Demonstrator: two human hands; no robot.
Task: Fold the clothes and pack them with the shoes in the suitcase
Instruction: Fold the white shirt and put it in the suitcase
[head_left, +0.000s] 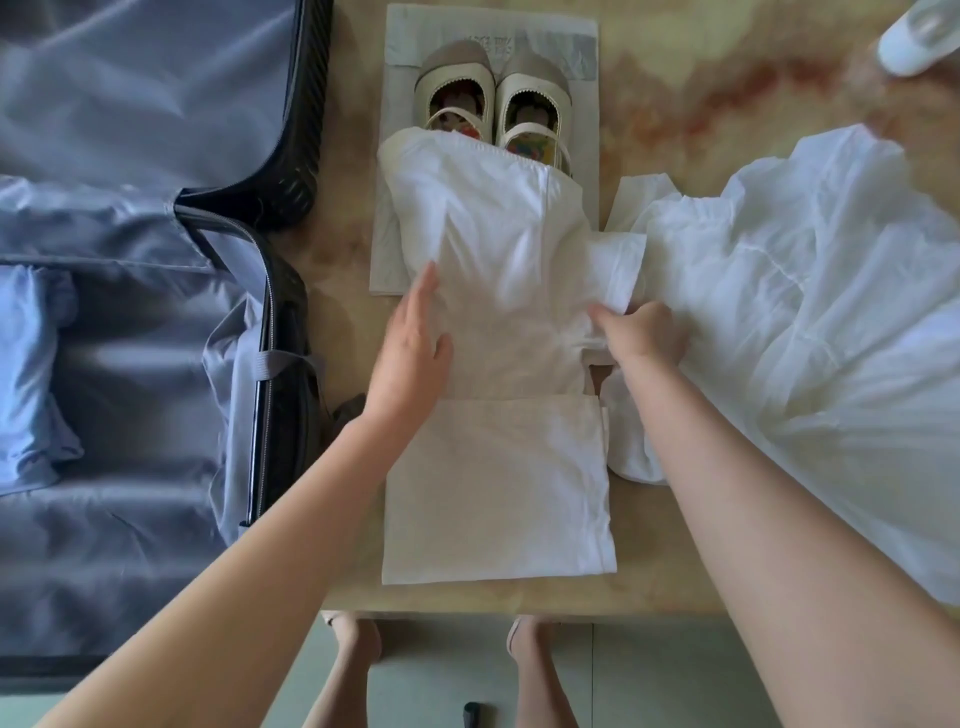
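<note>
The suitcase (267, 312) lies open at the left of the frame. The white top (498, 260) sits mid-frame on the worktop (701, 104), its upper edge over the shoes (493, 98). It looks light and floppy, so I'd grab folds and edges. The left hand (410, 348) has its fingers (423, 291) straight, pressing the top flat. The right hand (644, 332) has its fingers (605, 314) pinching the sleeve.

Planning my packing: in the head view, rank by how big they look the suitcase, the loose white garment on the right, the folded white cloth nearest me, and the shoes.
1. suitcase, cut off by the frame
2. loose white garment, also cut off
3. folded white cloth
4. shoes, partly covered
</note>
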